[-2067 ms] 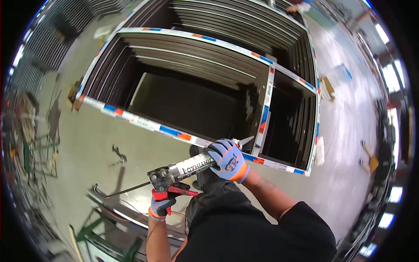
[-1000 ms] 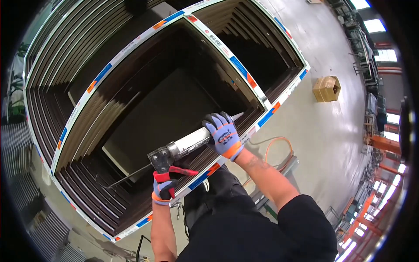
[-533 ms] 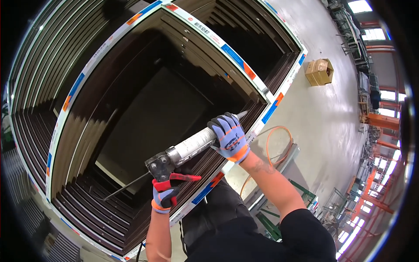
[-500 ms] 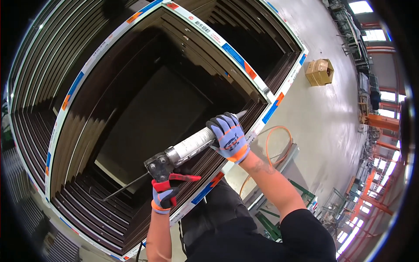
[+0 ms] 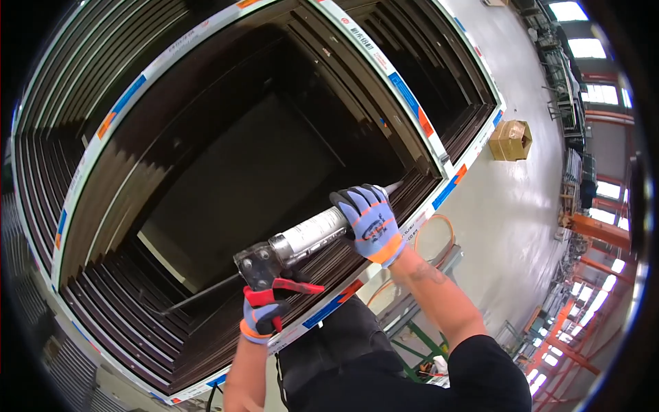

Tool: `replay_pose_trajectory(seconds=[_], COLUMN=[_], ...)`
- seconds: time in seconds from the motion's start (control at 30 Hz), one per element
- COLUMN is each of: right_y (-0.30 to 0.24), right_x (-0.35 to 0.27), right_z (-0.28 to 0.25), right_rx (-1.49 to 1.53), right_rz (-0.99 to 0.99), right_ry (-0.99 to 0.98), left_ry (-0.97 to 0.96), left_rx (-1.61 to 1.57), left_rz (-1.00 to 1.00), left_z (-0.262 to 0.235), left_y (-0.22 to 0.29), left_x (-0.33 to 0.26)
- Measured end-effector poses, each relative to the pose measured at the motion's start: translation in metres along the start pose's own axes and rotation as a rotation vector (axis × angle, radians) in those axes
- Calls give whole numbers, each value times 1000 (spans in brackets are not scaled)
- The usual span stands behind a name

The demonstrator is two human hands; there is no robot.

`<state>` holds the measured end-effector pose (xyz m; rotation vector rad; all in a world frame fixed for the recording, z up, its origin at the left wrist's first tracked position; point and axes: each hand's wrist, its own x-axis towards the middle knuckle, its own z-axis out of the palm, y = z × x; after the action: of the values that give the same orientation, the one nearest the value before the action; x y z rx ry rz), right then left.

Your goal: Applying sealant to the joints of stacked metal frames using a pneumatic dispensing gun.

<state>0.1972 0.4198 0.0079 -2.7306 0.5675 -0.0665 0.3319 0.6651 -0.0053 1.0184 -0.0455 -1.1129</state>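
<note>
Currently my left hand [image 5: 261, 318] closes around the red handle [image 5: 259, 296] of the caulking gun [image 5: 310, 231]; my right hand [image 5: 374, 223] wraps its front end. The gun slants over the stacked frames [image 5: 447, 195], nozzle [image 5: 393, 187] near a corner, contact unclear. Beyond, an orange hose [image 5: 434, 218] loops; farther off, a carton [image 5: 508, 144] sits on the floor [image 5: 504, 226], contents hidden.

1. Right glove [image 5: 374, 225]: lavender-blue, thin orange lines across the fingers, black toward the fingertips, black print on the back, broad orange cuff with a blue-grey edge.
2. Left glove [image 5: 259, 317]: similar blue, black on the fingers, orange at the cuff; partly hidden.
3. Right forearm [image 5: 429, 278]: bare, 1 faint dark marking near the wrist.
4. Shirt [image 5: 364, 395]: black, 1 short sleeve [image 5: 486, 374] visible.
5. Trousers [image 5: 329, 347]: dark, creased.
</note>
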Motion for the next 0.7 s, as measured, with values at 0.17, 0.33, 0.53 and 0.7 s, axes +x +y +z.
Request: replay_pose_trajectory(seconds=[0.17,0.33,0.53,0.7], right_y=[0,29,54,58], right_x=[37,45,41,43], right_z=[17,31,39,43], right_rx=[30,-92,-168,-128], right_rz=[-20,59,140,276], right_ry=[-99,-301,-382,-387], left_ry=[-173,-253,-246,-215], left_rx=[-79,-41,-160,-333], left_rz=[-258,-323,-356,-426], left_z=[-35,-32,-19,-16], left_y=[-2,-20,-53,-62], left_x=[41,81,100,111])
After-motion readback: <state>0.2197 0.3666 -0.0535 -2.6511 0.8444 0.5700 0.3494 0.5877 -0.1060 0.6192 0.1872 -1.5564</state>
